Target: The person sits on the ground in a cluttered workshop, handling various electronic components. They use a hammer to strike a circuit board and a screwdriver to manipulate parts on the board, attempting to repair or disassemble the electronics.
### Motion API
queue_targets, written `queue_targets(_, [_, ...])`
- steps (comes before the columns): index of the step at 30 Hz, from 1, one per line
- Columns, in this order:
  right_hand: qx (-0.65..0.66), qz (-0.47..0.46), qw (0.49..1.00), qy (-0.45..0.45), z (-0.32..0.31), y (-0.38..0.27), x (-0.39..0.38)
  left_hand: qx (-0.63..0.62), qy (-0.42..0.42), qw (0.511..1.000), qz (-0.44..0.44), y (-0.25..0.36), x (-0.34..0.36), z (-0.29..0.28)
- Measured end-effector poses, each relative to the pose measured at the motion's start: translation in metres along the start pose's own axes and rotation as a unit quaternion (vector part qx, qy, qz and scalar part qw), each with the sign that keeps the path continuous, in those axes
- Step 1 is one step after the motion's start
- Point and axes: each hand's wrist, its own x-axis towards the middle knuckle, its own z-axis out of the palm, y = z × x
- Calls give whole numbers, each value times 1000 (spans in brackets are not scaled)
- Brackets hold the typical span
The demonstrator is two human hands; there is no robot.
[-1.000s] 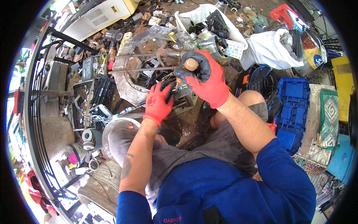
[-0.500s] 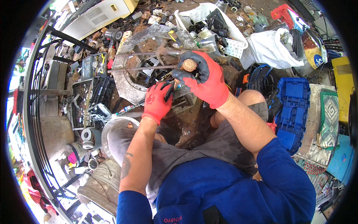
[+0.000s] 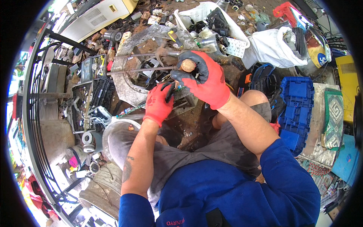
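Observation:
My right hand (image 3: 206, 77), in a red glove with black fingertips, is closed around a tool with a round, tan, wood-like handle end (image 3: 188, 65). The tool's working end is hidden under the fingers. Just left of it and lower, my left hand (image 3: 160, 101), gloved alike, curls its fingers over a narrow green circuit board strip (image 3: 130, 110), whose end sticks out on the left. Both hands are over the near edge of a worn grey metal block (image 3: 130, 92). A hammer (image 3: 162, 55) lies across that block, and a thin metal rod (image 3: 147, 69) runs leftward from beside my right hand.
A white bin (image 3: 238, 34) of black scrap and a white sack (image 3: 270, 47) stand beyond my right hand. Crates of parts (image 3: 81, 109) sit at left by a black metal rack (image 3: 32, 113). Near my left knee is a white bucket (image 3: 109, 138); a blue plastic case (image 3: 297, 113) lies at right.
My right hand has shifted slightly left with the tool in its grip. The strip under my left hand has tilted or slid a little. My left hand has hardly moved.

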Motion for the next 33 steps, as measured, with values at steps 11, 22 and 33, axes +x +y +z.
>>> queue_targets(11, [7,1,1000,12,1,1,-1,-26,-12,999,-18,3,1,-3])
queue_targets(22, [24,23,999,28,7,9,-1,-15,-14,1000,-21,1,1,0])
queue_targets(33, [0,3,1000,4,5,2,0,-38,48,998,3,5,0,-1])
